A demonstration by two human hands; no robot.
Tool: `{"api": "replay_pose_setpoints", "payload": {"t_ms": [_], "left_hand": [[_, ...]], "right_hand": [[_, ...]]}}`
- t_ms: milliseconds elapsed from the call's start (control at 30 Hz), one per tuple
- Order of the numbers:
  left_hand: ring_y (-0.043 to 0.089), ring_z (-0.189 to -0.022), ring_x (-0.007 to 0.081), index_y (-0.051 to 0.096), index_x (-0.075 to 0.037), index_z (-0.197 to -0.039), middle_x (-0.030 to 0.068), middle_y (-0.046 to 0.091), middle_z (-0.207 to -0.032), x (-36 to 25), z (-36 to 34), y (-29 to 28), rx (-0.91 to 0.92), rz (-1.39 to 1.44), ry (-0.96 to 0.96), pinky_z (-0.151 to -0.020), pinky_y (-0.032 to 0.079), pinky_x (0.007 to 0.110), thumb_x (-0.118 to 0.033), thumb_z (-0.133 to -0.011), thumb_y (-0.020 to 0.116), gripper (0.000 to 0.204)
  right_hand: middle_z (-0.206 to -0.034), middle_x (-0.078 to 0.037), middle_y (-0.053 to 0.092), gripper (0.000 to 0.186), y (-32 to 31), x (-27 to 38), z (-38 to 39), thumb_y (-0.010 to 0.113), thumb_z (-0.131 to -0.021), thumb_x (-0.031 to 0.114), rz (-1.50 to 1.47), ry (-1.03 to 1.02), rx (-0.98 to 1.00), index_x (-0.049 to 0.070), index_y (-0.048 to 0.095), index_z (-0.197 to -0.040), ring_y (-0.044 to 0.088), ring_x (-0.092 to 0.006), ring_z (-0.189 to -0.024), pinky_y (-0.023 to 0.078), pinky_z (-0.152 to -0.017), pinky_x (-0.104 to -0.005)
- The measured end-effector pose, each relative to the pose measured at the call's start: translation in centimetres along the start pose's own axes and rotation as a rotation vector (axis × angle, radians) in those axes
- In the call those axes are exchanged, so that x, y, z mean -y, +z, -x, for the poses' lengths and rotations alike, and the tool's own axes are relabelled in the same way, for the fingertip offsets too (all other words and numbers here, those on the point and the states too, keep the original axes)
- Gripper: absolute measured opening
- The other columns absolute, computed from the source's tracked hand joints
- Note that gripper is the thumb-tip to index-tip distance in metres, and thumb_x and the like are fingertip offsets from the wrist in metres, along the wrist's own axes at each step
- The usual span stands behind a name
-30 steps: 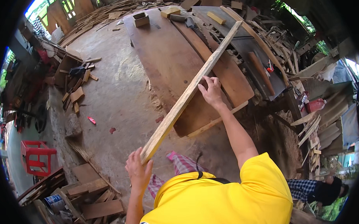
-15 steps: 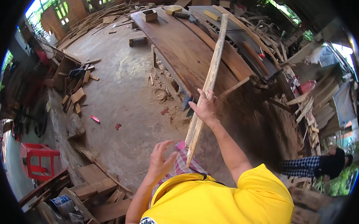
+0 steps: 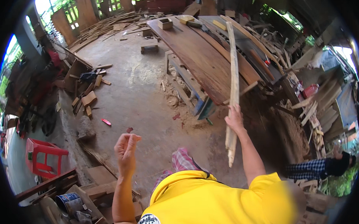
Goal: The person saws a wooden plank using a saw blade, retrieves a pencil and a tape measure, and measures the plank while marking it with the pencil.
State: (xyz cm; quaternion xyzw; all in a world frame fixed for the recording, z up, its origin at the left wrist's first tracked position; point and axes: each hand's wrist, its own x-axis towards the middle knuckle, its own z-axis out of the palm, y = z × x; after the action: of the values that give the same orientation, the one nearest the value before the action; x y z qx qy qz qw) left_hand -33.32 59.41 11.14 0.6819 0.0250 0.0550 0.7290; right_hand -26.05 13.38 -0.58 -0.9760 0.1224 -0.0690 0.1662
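Observation:
My right hand [image 3: 235, 120] is wrapped round a long, rough strip of pale wood [image 3: 233, 70]. The strip stretches away from me, its far part lying across my view of the wooden boards on the workbench, and its splintered near end hangs over the floor. I cannot tell whether the strip touches the bench. My left hand [image 3: 126, 151] is raised apart from it on the left, over the floor; its fingers are bent and pressed together, and nothing shows in them. A wide brown board [image 3: 197, 58] lies on the bench beyond my hands.
Off to the left stand a red plastic stool [image 3: 44, 156] and a heap of wood offcuts [image 3: 88, 99]. A paint can [image 3: 68, 202] sits among scrap boards at the lower left. A small wooden box [image 3: 165, 24] rests on the board. Another person [image 3: 323, 166] is at the right.
The wood strip has swung rightward with my right hand and now points more straight ahead. My left hand has moved left and up, and its fingers have closed. My view has shifted leftward.

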Motion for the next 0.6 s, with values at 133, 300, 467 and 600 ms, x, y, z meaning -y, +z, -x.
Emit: {"api": "replay_pose_setpoints", "payload": {"t_ms": [133, 300, 467, 600], "left_hand": [[0.060, -0.083, 0.0084, 0.062, -0.005, -0.090, 0.0028, 0.067, -0.083, -3.4, -3.8, -2.2, -0.097, 0.061, 0.139, -0.081, 0.045, 0.024, -0.021, -0.099, 0.059, 0.019], [0.061, -0.083, 0.0097, 0.062, -0.005, -0.092, 0.0022, 0.066, -0.086, -3.3, -10.2, -4.5, -0.148, 0.047, 0.142, -0.084, 0.046, 0.026, -0.019, -0.098, 0.059, 0.015], [0.063, -0.087, 0.0090, 0.063, -0.009, -0.099, 0.0000, 0.067, -0.093, -3.1, -15.2, -7.3, -0.282, 0.087, 0.039, -0.082, 0.045, 0.024, -0.028, -0.098, 0.060, 0.019], [0.057, -0.116, 0.0208, 0.048, -0.009, -0.137, 0.0083, 0.058, -0.129, -8.8, -17.8, -11.5, -0.425, 0.092, 0.250, -0.093, 0.043, 0.030, -0.049, -0.100, 0.045, 0.055]], "right_hand": [[-0.131, -0.021, 0.044, 0.062, -4.0, 3.5, 0.3, 0.072, -0.080, 0.031, 0.050, 0.036, -0.058, 0.010, 0.047, -0.133, 0.047, -0.0409, -0.120, 0.040, -0.102, -0.0481], [-0.118, -0.018, 0.064, 0.055, -9.0, 17.6, -7.4, 0.048, -0.100, 0.045, -1.175, -0.160, 0.364, -0.002, 0.055, -0.127, 0.062, -0.0258, -0.109, 0.048, -0.095, -0.0365], [-0.116, -0.014, 0.065, 0.049, -10.3, 37.1, -9.7, 0.041, -0.105, 0.037, -1.552, -0.718, 1.096, -0.005, 0.054, -0.127, 0.063, -0.0209, -0.108, 0.049, -0.093, -0.0345], [-0.114, -0.013, 0.065, 0.045, -6.7, 44.9, -10.7, 0.042, -0.105, 0.033, -1.322, -0.845, 1.173, -0.004, 0.055, -0.127, 0.062, -0.0187, -0.108, 0.049, -0.093, -0.0326]]}}
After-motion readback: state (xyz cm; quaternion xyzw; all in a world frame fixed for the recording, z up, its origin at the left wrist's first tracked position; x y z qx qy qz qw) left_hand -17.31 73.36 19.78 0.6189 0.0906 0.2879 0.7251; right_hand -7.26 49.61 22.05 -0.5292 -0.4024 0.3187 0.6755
